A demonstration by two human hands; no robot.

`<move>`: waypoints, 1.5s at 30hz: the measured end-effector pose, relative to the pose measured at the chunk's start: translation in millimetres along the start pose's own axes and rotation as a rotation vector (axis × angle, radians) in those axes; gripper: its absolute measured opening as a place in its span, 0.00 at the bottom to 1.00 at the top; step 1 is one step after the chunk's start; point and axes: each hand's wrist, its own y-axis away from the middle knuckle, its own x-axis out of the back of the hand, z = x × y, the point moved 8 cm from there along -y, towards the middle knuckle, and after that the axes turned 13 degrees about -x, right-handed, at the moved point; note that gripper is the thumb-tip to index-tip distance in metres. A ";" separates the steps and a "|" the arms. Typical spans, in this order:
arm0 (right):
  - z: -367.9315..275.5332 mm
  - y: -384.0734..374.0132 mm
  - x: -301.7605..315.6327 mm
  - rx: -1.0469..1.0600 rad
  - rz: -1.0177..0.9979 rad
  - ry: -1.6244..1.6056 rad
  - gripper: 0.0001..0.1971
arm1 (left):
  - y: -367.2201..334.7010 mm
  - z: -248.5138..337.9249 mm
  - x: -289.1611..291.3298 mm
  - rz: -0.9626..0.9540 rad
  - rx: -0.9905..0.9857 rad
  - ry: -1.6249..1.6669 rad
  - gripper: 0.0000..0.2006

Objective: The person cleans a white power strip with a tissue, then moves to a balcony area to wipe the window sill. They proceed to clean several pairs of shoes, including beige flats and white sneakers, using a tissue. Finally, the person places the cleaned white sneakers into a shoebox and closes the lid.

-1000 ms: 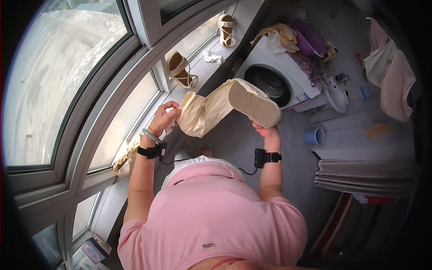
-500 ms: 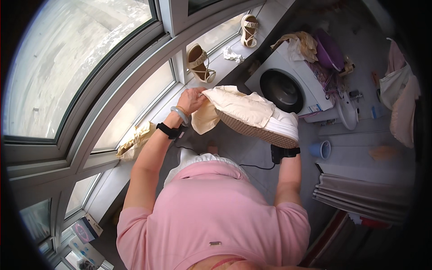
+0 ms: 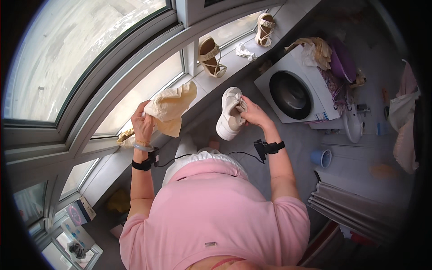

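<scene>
Between the fingers of my left hand (image 3: pixel 143 123) hangs a creased cream sheet of paper (image 3: pixel 170 108), near the window. My right hand (image 3: pixel 255 112) grips a white sneaker (image 3: pixel 229 120) at its opening, the heel toward me and the lacing away. Paper and shoe are apart. A beige strappy sandal (image 3: pixel 209 57) rests on the window ledge beyond the paper. Another sandal (image 3: pixel 265 29) sits farther along that ledge, with a crumpled white tissue (image 3: pixel 245 51) between the two.
A white washing machine (image 3: pixel 288 90) stands ahead on the right, cloths and a purple basin (image 3: pixel 342 60) on top. Nearby are a white sink (image 3: pixel 352 126) and a blue bucket (image 3: pixel 321 158). Crumpled yellowish paper (image 3: pixel 126 138) lies on the ledge at left.
The cream paper has come off the sneaker and moved left with my left hand. My right hand has brought the shoe left and turned it, so its opening now shows.
</scene>
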 end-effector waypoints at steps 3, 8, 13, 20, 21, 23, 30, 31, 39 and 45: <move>-11.8 -31.1 -39.9 -0.017 -0.062 -0.011 0.37 | 23.9 -8.1 38.5 0.048 0.100 -0.008 0.10; -39.4 -69.0 -107.0 0.061 -0.061 -0.114 0.34 | 46.0 1.6 64.0 0.160 0.141 0.093 0.10; -59.6 -108.3 -157.4 0.188 0.095 -0.097 0.31 | 54.2 4.4 84.1 0.246 0.151 0.043 0.11; -79.1 -133.4 -213.3 0.132 0.073 -0.265 0.31 | 44.2 8.4 85.9 0.260 0.201 0.175 0.10; -80.1 -134.4 -216.3 0.134 0.075 -0.304 0.31 | 40.1 9.6 81.3 0.244 0.209 0.202 0.10; -80.2 -128.7 -225.0 0.033 -0.055 -0.337 0.29 | 31.8 10.1 71.7 0.191 0.206 0.236 0.10; -51.4 -112.1 -202.5 0.292 -0.653 -0.707 0.27 | -2.9 18.5 2.2 -0.084 0.389 0.509 0.12; -56.9 -98.2 -186.5 0.361 -0.689 -0.844 0.28 | -5.8 13.3 -9.5 -0.123 0.405 0.566 0.12; -68.3 6.6 -82.0 0.579 -0.639 -0.895 0.33 | -45.4 37.8 -120.3 -0.485 0.088 0.877 0.22; -36.2 52.1 -32.1 0.452 -0.450 -1.057 0.38 | -33.7 38.7 -219.8 -0.692 0.520 1.260 0.23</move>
